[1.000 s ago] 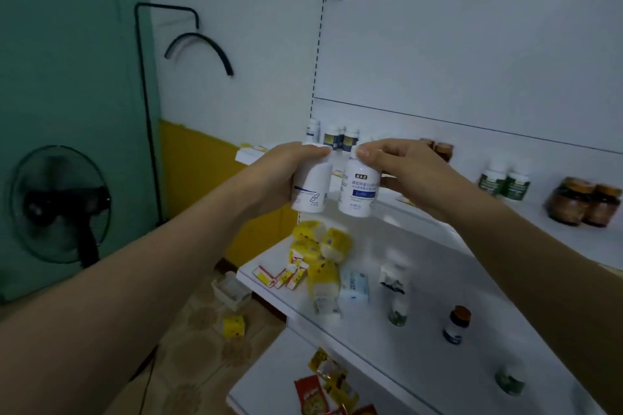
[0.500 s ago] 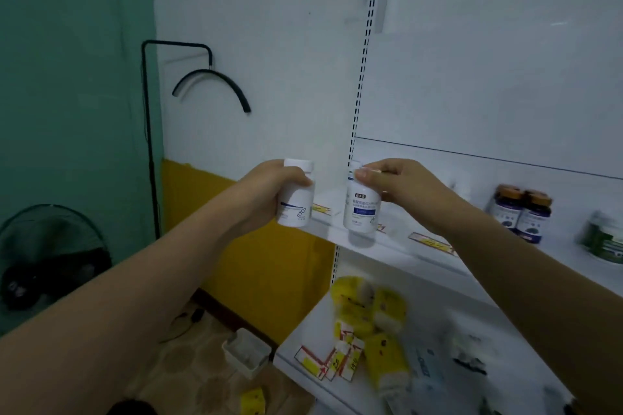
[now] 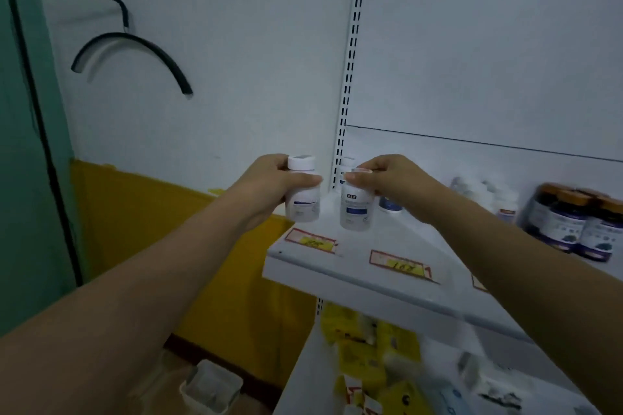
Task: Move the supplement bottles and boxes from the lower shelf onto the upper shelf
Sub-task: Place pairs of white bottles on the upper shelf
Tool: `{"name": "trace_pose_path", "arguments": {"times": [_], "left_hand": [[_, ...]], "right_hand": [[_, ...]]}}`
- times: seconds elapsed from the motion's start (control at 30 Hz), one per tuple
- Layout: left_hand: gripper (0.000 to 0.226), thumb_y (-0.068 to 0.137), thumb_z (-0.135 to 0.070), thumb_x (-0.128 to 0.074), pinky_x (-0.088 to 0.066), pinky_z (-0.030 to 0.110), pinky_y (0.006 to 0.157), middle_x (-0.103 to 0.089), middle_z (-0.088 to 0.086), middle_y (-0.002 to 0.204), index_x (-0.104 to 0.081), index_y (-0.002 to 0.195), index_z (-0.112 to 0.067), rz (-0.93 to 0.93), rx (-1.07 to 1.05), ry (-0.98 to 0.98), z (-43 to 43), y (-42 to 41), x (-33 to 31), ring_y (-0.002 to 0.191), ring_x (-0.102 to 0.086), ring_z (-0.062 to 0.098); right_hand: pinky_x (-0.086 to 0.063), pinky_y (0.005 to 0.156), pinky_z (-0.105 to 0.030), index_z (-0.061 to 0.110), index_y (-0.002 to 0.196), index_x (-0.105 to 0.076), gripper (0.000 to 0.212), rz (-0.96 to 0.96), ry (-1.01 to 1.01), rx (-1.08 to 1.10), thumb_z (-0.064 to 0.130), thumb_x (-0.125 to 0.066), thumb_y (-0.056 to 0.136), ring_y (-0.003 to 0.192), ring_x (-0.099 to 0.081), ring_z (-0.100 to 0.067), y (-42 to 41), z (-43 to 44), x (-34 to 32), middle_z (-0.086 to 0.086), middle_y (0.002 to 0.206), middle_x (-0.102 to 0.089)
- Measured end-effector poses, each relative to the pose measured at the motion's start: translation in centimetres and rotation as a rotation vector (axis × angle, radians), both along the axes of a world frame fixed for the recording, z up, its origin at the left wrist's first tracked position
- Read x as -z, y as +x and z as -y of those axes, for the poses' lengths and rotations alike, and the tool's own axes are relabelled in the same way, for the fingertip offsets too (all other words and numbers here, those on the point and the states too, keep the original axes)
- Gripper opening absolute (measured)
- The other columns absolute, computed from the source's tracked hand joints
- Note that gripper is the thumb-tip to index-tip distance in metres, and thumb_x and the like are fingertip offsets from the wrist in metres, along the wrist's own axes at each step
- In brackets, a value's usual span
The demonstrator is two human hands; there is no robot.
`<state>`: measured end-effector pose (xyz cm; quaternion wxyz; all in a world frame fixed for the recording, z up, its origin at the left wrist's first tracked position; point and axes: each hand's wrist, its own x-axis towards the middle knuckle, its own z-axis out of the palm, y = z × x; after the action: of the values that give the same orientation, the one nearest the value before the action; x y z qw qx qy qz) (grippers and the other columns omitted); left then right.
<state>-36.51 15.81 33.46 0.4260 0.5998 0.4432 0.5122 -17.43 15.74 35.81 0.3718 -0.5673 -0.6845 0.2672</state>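
up at the left end of the upper shelf (image 3: pixel 337 266), two white supplement bottles stand upright side by side with a narrow gap between them; the left bottle (image 3: pixel 302 202) sits right by the shelf's left edge, its base hard to place against the surface, so whether it rests or hangs just above i cannot tell; the right bottle (image 3: pixel 355 212) is a little further in, its base low against the shelf top; the left hand (image 3: pixel 269 184) is wrapped round the left bottle's body from the outer side, thumb across the front under the white cap, gripping it; the right hand (image 3: pixel 394 178) pinches the right bottle from above, fingertips closed over the cap, which they mostly hide; in front of both bottles the shelf is bare up to its front lip but for two red-and-yellow price tags (image 3: pixel 397 266); behind them more small white bottles (image 3: pixel 347 167) stand near the slotted upright (image 3: pixel 350 77), partly covered by the right hand; further right are blurred white bottles and a cluster of dark jars (image 3: pixel 569 222) with orange lids, well apart from the hands; the right forearm crosses that stretch of shelf and runs out of frame; below, the lower shelf (image 3: pixel 303 364) shows yellow packets (image 3: pixel 371 347) and pale boxes, all smeared by blur and cut by the bottom edge.
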Motion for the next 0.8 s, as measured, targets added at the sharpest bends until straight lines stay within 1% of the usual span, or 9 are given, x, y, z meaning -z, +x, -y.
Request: {"name": "trace_pose_path", "arguments": {"times": [0.07, 0.17, 0.27, 0.37, 0.47, 0.53, 0.63, 0.7, 0.8], "left_hand": [[0.037, 0.079, -0.008, -0.072, -0.053, 0.042, 0.088, -0.065, 0.015, 0.11, -0.059, 0.113, -0.004, -0.058, -0.013, -0.008, -3.3, 0.3, 0.7, 0.104, -0.062, 0.031], [0.041, 0.075, -0.014, -0.076, -0.05, 0.049, 0.094, -0.065, 0.015, 0.11, -0.06, 0.112, -0.004, -0.155, 0.011, 0.024, -7.7, 1.0, 1.6, 0.103, -0.062, 0.031], [0.041, 0.074, -0.017, -0.077, -0.052, 0.039, 0.088, -0.065, 0.009, 0.105, -0.06, 0.11, -0.007, -0.217, 0.048, 0.036, -11.2, 2.0, 2.6, 0.095, -0.062, 0.024], [0.043, 0.076, -0.017, -0.076, -0.049, 0.02, 0.069, -0.063, 0.004, 0.101, -0.059, 0.113, -0.006, -0.215, 0.104, 0.074, -14.4, 2.9, 4.0, 0.081, -0.058, 0.012], [0.043, 0.078, -0.016, -0.074, -0.049, 0.009, 0.06, -0.063, 0.0, 0.101, -0.056, 0.117, -0.01, -0.171, 0.164, 0.113, -16.4, 3.6, 5.0, 0.08, -0.059, 0.005], [0.042, 0.078, -0.015, -0.074, -0.056, 0.021, 0.075, -0.066, 0.005, 0.106, -0.058, 0.117, -0.011, -0.144, 0.204, 0.11, -17.7, 3.9, 5.4, 0.091, -0.065, 0.017], [0.04, 0.079, -0.015, -0.072, -0.053, 0.042, 0.091, -0.067, 0.01, 0.112, -0.059, 0.117, -0.011, -0.146, 0.275, 0.094, -19.2, 4.5, 5.4, 0.103, -0.064, 0.026], [0.042, 0.08, -0.017, -0.071, -0.053, 0.039, 0.09, -0.066, 0.008, 0.114, -0.058, 0.119, -0.012, -0.161, 0.303, 0.102, -20.2, 5.1, 5.5, 0.102, -0.064, 0.024], [0.04, 0.081, -0.017, -0.071, -0.05, 0.021, 0.072, -0.062, 0.004, 0.108, -0.055, 0.117, -0.013, -0.166, 0.27, 0.119, -21.3, 5.9, 5.9, 0.094, -0.06, 0.019]], "right_hand": [[-0.051, 0.082, -0.037, 0.014, 0.08, -0.064, 0.016, 0.012, -0.007, 0.038, 0.03, -0.069, 0.083, 0.088, -0.06, -0.023, -0.2, -2.5, 0.4, -0.007, 0.09, -0.066], [-0.051, 0.091, -0.042, 0.006, 0.096, -0.066, 0.026, 0.105, -0.017, 0.103, 0.027, -0.071, 0.082, 0.095, -0.063, -0.026, -0.4, -5.9, 0.8, -0.012, 0.1, -0.068], [-0.05, 0.092, -0.035, 0.008, 0.111, -0.062, 0.038, 0.292, -0.049, 0.119, 0.025, -0.073, 0.079, 0.106, -0.06, -0.024, -0.4, -8.7, 1.1, -0.009, 0.112, -0.065], [-0.041, 0.089, -0.026, 0.012, 0.121, -0.058, 0.048, 0.521, -0.05, 0.161, 0.031, -0.072, 0.08, 0.111, -0.056, -0.021, -0.2, -10.0, 0.7, -0.006, 0.121, -0.061], [-0.042, 0.092, -0.027, 0.01, 0.124, -0.058, 0.048, 0.637, -0.044, 0.222, 0.032, -0.069, 0.083, 0.114, -0.055, -0.023, -0.5, -11.0, 0.2, -0.007, 0.124, -0.06], [-0.046, 0.089, -0.03, 0.008, 0.119, -0.062, 0.042, 0.702, -0.045, 0.263, 0.029, -0.068, 0.084, 0.108, -0.059, -0.024, -0.8, -11.9, 0.1, -0.01, 0.119, -0.064], [-0.044, 0.077, -0.026, 0.006, 0.116, -0.065, 0.036, 0.784, -0.058, 0.322, 0.025, -0.065, 0.085, 0.1, -0.06, -0.024, -1.3, -13.4, 0.0, -0.011, 0.115, -0.066], [-0.044, 0.083, -0.027, 0.007, 0.119, -0.064, 0.038, 0.82, -0.06, 0.362, 0.025, -0.065, 0.086, 0.106, -0.058, -0.024, -1.5, -14.3, -0.1, -0.01, 0.118, -0.064], [-0.045, 0.089, -0.027, 0.007, 0.122, -0.062, 0.042, 0.849, -0.066, 0.399, 0.028, -0.066, 0.086, 0.111, -0.058, -0.025, -1.6, -15.6, -0.1, -0.009, 0.12, -0.063]]}}
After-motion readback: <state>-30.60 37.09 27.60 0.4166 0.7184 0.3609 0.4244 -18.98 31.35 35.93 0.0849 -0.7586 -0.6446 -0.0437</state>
